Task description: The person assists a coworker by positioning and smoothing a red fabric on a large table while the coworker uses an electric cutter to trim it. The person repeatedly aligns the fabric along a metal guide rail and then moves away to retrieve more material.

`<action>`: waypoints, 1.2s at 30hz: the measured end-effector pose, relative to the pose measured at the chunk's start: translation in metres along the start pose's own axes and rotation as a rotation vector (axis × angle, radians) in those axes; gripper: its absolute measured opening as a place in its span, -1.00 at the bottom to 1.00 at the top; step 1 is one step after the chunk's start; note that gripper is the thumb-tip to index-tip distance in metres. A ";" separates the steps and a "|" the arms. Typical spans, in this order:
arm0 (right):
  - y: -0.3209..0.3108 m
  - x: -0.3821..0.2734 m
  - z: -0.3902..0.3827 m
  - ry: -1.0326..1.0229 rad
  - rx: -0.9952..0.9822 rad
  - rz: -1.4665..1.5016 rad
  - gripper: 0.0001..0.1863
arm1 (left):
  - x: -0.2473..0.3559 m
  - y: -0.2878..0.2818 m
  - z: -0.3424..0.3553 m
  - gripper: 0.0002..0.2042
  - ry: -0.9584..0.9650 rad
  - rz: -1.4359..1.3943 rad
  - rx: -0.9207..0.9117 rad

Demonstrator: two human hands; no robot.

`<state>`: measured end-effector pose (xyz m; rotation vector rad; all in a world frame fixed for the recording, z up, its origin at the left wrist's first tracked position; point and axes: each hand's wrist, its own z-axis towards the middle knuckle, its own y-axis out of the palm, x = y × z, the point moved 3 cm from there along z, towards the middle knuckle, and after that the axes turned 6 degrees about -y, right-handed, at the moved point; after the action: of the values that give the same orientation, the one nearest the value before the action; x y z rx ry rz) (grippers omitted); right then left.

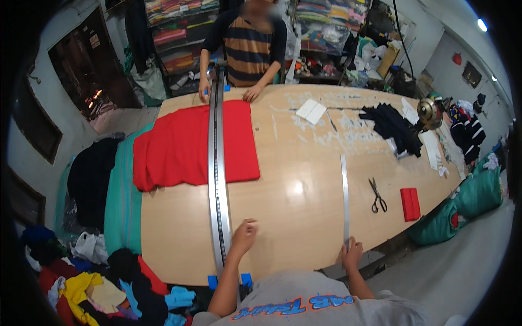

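Lengthwise, the ruler points forward — right hand holding it.

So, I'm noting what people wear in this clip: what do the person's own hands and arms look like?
The left hand and right hand are bare, with no gloves to be seen. No sleeve covers the visible forearms. The grey shirt carries blue lettering edged in orange.

Evenly lit room. I note a lamp burning white, upper right; pale glare mid-table. Doorway dim. Fisheye bows my table's edges; corners black. Far shelves look soft.
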<state>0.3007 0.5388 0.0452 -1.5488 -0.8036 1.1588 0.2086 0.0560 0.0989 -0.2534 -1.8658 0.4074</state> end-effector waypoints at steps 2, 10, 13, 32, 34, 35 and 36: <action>0.008 0.015 -0.004 0.069 0.060 0.060 -0.31 | -0.009 0.054 -0.016 -0.70 -0.005 -0.054 -0.239; -0.006 0.066 -0.029 0.002 0.102 0.249 -0.46 | -0.085 0.146 -0.052 -0.70 -0.071 -0.052 -0.332; 0.013 0.115 -0.033 -0.006 0.020 0.388 -0.58 | -0.085 0.151 -0.052 -0.69 -0.070 -0.124 -0.300; 0.011 0.206 0.018 0.287 -0.816 0.919 -0.37 | -0.058 0.193 -0.068 -0.64 -0.237 0.440 0.219; 0.013 0.214 0.025 0.255 -0.799 0.943 -0.43 | -0.042 0.205 -0.074 -0.60 -0.229 0.511 0.203; 0.015 0.220 0.026 0.255 -0.801 0.949 -0.45 | -0.039 0.209 -0.079 -0.58 -0.237 0.547 0.198; 0.016 0.226 0.029 0.254 -0.803 0.954 -0.47 | -0.035 0.213 -0.080 -0.56 -0.239 0.567 0.202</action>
<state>0.3442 0.7478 -0.0351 -2.8726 -0.3236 1.2903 0.2902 0.2501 0.0061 -0.6218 -1.9478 1.0457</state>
